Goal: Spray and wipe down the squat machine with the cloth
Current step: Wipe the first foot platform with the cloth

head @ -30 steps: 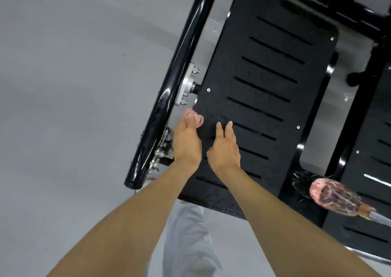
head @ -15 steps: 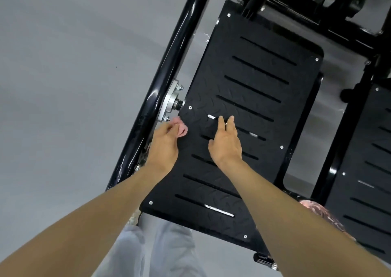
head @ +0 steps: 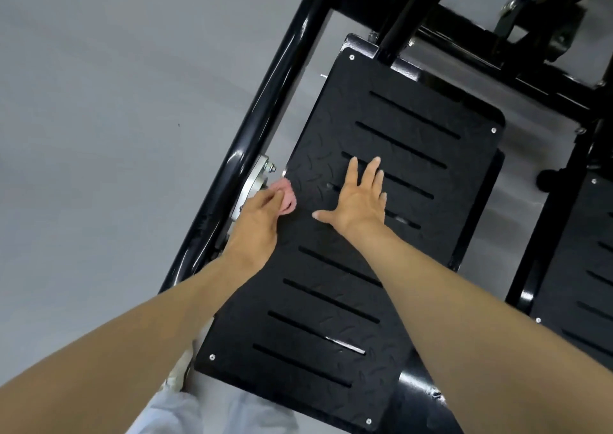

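The squat machine's black slotted foot plate (head: 414,128) fills the middle of the view. My left hand (head: 258,221) grips a small bunched pink cloth (head: 286,198) at the plate's left edge, close to a silver bolted bracket (head: 257,174). My right hand (head: 356,198) lies flat on the plate's middle with its fingers spread and straight. No spray bottle shows in this view.
A glossy black frame tube (head: 282,78) runs along the plate's left side over a grey floor (head: 99,101). A second black foot plate (head: 590,267) lies at the right edge. More black frame bars (head: 481,35) cross the top. My pale trouser leg (head: 212,413) shows below.
The view has shifted up the plate, and the pink-wrapped handle at the lower right has left the view. My right hand's fingers have spread flat; my left hand still holds the cloth.
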`<state>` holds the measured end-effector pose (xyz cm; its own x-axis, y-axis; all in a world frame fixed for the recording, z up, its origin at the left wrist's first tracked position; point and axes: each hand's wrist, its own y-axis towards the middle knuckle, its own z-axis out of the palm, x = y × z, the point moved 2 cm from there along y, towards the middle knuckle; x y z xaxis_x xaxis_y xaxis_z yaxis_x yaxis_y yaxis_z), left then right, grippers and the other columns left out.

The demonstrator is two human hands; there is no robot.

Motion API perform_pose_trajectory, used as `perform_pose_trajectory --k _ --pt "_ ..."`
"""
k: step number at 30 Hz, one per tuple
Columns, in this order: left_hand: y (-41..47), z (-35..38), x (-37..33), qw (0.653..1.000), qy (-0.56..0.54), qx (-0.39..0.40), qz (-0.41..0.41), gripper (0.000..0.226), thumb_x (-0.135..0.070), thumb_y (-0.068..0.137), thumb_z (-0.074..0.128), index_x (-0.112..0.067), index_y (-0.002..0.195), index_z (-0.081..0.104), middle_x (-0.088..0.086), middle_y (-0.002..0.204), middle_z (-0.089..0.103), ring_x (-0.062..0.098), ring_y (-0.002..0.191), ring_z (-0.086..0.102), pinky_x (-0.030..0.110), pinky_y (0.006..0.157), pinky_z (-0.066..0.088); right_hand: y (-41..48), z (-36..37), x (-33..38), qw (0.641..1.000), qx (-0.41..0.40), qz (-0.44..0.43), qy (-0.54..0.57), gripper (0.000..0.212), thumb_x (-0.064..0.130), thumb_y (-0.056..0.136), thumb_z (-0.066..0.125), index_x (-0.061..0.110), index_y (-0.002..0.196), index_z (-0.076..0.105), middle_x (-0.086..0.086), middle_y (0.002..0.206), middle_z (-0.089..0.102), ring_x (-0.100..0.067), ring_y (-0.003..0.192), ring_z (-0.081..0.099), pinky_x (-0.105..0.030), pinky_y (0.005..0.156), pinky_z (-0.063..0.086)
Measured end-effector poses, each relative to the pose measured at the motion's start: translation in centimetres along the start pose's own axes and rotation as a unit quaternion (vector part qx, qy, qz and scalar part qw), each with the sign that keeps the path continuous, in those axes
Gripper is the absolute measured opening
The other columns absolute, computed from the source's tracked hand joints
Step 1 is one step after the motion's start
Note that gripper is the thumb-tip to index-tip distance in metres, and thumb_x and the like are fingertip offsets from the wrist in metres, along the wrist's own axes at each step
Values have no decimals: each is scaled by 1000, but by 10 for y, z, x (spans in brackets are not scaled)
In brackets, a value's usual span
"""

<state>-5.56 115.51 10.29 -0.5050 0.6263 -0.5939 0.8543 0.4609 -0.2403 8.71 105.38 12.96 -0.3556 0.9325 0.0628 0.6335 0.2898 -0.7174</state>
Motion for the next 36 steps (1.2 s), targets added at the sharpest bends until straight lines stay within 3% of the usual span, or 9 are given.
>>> perform_pose_trajectory --k 5,10,15,22,25,27,29,31,36 --pt "50 6 -18 992 -92 -22 -80 35 5 94 46 0 127 57 12 130 53 25 121 51 23 103 38 35 -22 7 999 22 33 23 127 57 74 72 19 148 -24 -13 150 -38 -36 142 -23 -56 115 8" --pt "102 -2 -38 993 -71 -26 -85 33 11 92 44 3 121 58 8 126 53 13 107 56 7 86 34 57 -28 3 993 -19 96 69 107 51 88 59 14 149 -21 -18 152 -32 -38 143 -21 -60 114 10" --pt "152 -28 -56 998 20 -55 -32 45 12 83 51 -5 124 52 11 112 58 26 99 58 33 75 44 71 -34 -5 991 -7 97 87 122 54 79 69 17 147 -26 -15 152 -33 -35 143 -22 -61 112 11" --pt "151 -19 -32 997 32 64 -13 42 11 87 44 -7 121 60 16 99 63 36 92 61 40 80 49 76 -36 -1 984 13 138 110 134 49 73 76 14 143 -33 -16 149 -37 -35 142 -24 -65 109 21" --pt "152 -35 -22 992 35 115 -42 13 -11 93 46 -6 87 56 13 82 61 38 83 62 41 70 49 76 -40 4 983 27 151 105 135 47 73 77 8 142 -32 -22 149 -35 -39 142 -21 -64 112 15" --pt "167 -50 -27 988 -2 128 -85 32 -36 93 43 -7 86 55 11 83 64 33 80 64 41 74 52 76 -43 6 986 24 149 65 134 50 74 75 3 143 -29 -28 150 -27 -43 143 -15 -64 111 3" --pt "201 -60 -39 994 -33 40 -92 39 -45 94 42 -9 85 53 7 82 62 26 75 57 32 71 47 79 -45 7 989 15 144 24 132 53 74 74 -1 144 -24 -33 151 -19 -47 143 -7 -65 109 -4" --pt "241 -62 -59 997 -33 -26 -63 32 -41 99 41 -13 87 52 8 83 58 25 77 52 29 69 39 78 -45 7 990 7 138 8 132 54 73 74 -4 144 -21 -36 151 -14 -49 142 -2 -64 110 -3" --pt "304 -28 -94 999 25 39 13 36 -4 92 43 -14 122 60 12 119 63 31 110 57 37 94 46 85 -43 10 988 24 150 -13 129 49 77 74 -6 143 -23 -38 149 -15 -51 142 -2 -62 111 -2"
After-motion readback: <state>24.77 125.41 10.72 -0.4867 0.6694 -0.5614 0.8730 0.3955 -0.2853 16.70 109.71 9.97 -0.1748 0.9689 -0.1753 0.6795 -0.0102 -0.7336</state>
